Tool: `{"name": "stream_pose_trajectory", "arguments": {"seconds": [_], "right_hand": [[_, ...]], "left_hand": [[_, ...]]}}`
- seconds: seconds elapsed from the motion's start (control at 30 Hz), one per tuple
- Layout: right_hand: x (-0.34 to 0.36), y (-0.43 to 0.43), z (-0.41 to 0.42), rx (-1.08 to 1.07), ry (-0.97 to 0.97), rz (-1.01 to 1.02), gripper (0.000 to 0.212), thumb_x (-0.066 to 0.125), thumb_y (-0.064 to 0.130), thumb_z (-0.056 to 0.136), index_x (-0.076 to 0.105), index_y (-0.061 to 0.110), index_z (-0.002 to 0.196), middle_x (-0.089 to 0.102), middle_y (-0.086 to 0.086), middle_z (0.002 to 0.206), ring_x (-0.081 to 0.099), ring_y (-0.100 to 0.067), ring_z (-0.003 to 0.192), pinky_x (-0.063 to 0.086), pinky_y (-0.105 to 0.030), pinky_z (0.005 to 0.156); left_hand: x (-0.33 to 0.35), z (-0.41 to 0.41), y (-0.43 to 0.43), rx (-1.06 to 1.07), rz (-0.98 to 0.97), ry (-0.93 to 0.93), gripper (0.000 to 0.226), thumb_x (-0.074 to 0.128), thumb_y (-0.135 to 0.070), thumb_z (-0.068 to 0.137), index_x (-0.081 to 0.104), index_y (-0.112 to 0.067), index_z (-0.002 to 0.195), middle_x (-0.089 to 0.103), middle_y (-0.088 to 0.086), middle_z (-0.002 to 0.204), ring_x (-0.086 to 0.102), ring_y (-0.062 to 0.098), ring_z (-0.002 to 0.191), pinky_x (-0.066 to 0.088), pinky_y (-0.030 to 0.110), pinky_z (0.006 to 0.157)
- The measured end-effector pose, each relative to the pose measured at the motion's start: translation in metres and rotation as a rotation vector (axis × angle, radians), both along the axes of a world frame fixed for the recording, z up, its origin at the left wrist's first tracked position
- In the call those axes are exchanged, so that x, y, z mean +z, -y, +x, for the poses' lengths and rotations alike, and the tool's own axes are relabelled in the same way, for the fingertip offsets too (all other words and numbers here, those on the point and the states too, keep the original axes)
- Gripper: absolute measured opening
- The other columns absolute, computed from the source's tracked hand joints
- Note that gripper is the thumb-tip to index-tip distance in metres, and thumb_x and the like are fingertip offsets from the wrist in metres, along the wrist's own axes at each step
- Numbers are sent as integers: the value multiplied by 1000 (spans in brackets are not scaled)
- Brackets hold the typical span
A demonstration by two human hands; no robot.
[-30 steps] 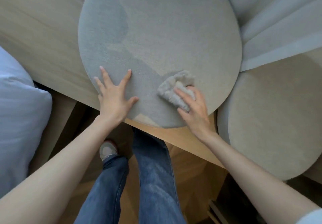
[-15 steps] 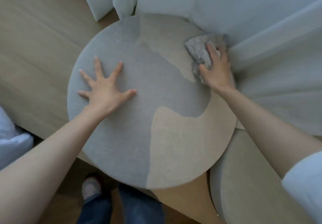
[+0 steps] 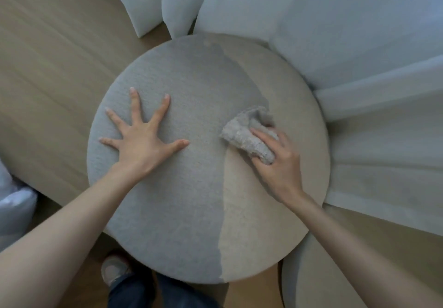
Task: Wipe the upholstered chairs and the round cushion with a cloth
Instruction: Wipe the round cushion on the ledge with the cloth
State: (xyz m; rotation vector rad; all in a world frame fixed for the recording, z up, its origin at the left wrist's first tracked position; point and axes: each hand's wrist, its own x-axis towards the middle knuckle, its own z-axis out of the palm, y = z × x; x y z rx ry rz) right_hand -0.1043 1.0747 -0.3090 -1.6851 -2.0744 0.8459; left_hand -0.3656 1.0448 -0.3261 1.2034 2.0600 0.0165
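Biggest thing in view is the white curtain, hanging in folds across the far side and down the right. Under everything is a pale wood surface, and the round cushion lies flat on it, pushed toward the near edge so its front lip hangs over toward the person's legs. The far-right side of the cushion touches the curtain folds.

The cushion's top is two-toned: a big greyish area on the left and middle, and a beige band down the right. Honestly can't tell if that's damp fabric, brushed nap or just the light, so I wouldn't read it as a clean/dirty map.

Tucked just past the cushion at the near right is another beige upholstered piece, maybe one of the chair seats, only partly in frame. A bit of pale bedding pokes in at the left edge.

Left hand lies on the left half of the cushion, grip fully released, fingers splayed and pressing flat, which looks like bracing. Right hand is on the right-middle part, its grip grasping the bunched-up grey cloth, which is pressed against the fabric right on the line between the two tones. One shoe shows below the near edge.

My read on progress: the cushion is mid-wipe, not obviously finished, with the beige band and the rim likely left. The chairs aren't being touched at all, so I'd guess there's a fair bit of the job to go.
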Motion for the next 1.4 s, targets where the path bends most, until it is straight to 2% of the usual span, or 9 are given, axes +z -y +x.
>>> {"name": "stream_pose_trajectory", "arguments": {"seconds": [0.1, 0.2, 0.3, 0.57, 0.83, 1.03, 1.13, 1.23, 1.4], "right_hand": [[7, -61, 2, -134, -8, 77, 59, 75, 11, 73, 59, 16, 130, 51, -18, 130, 50, -23, 121, 33, -19, 104], [-2, -128, -4, -72, 250, -2, 57, 61, 38, 89, 44, 30, 142, 33, -11, 150, 31, -29, 138, 17, -38, 113], [-22, -152, -9, -109, 402, -141, 56, 41, 63, 92, 33, 44, 144, 26, 0, 154, 22, -36, 135, 13, -41, 112], [-37, -150, -55, -288, 216, 86, 43, 52, 17, 91, 56, 16, 133, 50, -19, 137, 46, -29, 128, 29, -26, 106], [-33, -121, -168, 134, 62, 59, 41, 49, 15, 93, 58, 18, 133, 56, -9, 134, 48, -26, 127, 34, -28, 106], [-31, -127, -160, 464, 301, 204, 49, 44, 9, 92, 52, 28, 137, 47, -5, 141, 39, -33, 125, 27, -33, 102], [-33, -155, -103, 205, 518, 230, 56, 44, 7, 90, 47, 31, 140, 38, -6, 149, 35, -36, 130, 20, -31, 102], [-44, -151, -96, -108, 542, 150, 44, 41, 27, 97, 45, 34, 141, 35, -10, 150, 35, -37, 128, 20, -32, 101], [-48, -142, -140, -107, 451, 144, 48, 39, 13, 94, 46, 28, 139, 45, -5, 143, 41, -27, 129, 16, -28, 100]], "left_hand": [[-2, -6, 5, 78, 77, -11, 89, 63, -64, 75, 8, -58, 144, -19, -10, 158, -15, 38, 144, 9, 75, 104], [-2, -14, 17, 175, 166, -87, 85, 65, -61, 76, 16, -53, 145, -8, -2, 161, -6, 35, 146, 16, 68, 108], [-4, -24, 30, 299, 77, -36, 93, 66, -70, 66, 12, -60, 142, -14, 1, 160, -10, 40, 145, 12, 70, 108], [-11, -29, 36, 407, 93, 46, 99, 69, -67, 66, 8, -58, 144, -5, 5, 161, 4, 39, 145, 15, 59, 115], [-11, -30, 37, 396, 100, 52, 99, 70, -66, 67, 9, -57, 144, -6, 4, 161, 4, 37, 145, 17, 63, 112], [-9, -36, 43, 346, 103, 71, 97, 70, -63, 69, 7, -59, 143, -9, 2, 160, 4, 39, 144, 18, 64, 111], [-11, -47, 50, 290, 141, 117, 97, 73, -58, 69, 9, -59, 143, -9, 1, 161, 4, 36, 146, 18, 60, 114], [-15, -61, 60, 241, 175, 180, 99, 76, -54, 68, 13, -56, 144, -7, 0, 161, 5, 29, 148, 15, 49, 119], [-18, -60, 62, 233, 198, 189, 100, 78, -50, 67, 16, -51, 146, -7, -4, 161, 5, 24, 148, 17, 48, 119]]}}
